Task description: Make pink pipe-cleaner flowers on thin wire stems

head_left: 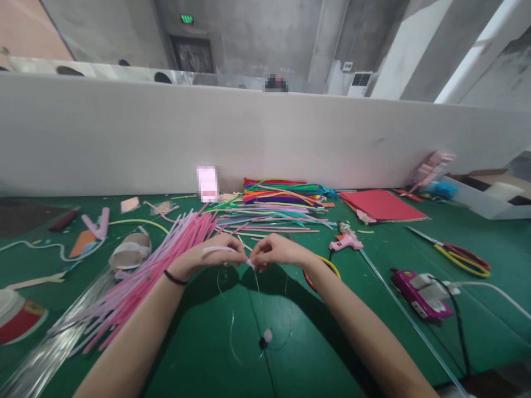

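Note:
My left hand (pixel 227 247) is closed in a pinch on a pale pink pipe cleaner (pixel 218 249), whose free end sticks out to the left over the hand. My right hand (pixel 276 251) pinches close beside it, fingertips nearly meeting the left ones at a small pale pink bit (pixel 250 263) of the pipe cleaner. From there a thin clear line (pixel 259 293) runs down, with loops of it spreading to both sides. At its lower end hangs a small pale pink ball (pixel 267 335), its dark shadow close by on the green table (pixel 199 354).
Pink pipe cleaners (pixel 166 265) lie left, multicoloured bundles (pixel 286 193) at the back. Right are a pink glue gun (pixel 346 241), red sheets (pixel 384 204), scissors (pixel 460 257) and a purple power strip (pixel 421 296) with cables. A white partition (pixel 124 138) stands behind.

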`<state>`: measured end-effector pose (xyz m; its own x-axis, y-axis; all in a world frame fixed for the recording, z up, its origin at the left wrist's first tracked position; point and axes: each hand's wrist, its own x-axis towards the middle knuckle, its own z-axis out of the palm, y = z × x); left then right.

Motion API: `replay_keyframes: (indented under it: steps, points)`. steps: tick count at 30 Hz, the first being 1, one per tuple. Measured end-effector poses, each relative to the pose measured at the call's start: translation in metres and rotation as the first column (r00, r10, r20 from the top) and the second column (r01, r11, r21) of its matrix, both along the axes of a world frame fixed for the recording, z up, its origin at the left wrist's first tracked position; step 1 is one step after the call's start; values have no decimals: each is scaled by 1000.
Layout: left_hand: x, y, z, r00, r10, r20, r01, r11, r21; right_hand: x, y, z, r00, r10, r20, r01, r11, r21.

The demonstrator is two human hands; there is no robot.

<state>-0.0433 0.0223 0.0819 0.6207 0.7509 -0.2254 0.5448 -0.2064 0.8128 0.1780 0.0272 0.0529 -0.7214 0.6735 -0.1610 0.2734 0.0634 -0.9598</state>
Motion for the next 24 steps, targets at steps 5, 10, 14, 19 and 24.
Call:
replay_keyframes:
  steps: [5,10,14,19,24]
  points:
    - [-2,4,-10,1000,-1,31,2,998,-58,-4,3,-11,1000,-22,-14,22,999,-29]
    - [-3,-4,2,994,91,61,-85,991,-107,-7,2,-7,999,-26,-47,35,982,184]
    - [-7,-10,19,974,58,220,-36,994,-103,-4,0,0,968,-17,-249,53,989,140]
    - [-1,-14,25,962,58,267,-109,978,177,-1,-1,-3,837,-95,-539,44,993,-106]
    - [13,-16,19,960,51,277,-142,937,318,-9,-4,-9,793,-140,-592,72,988,-137]
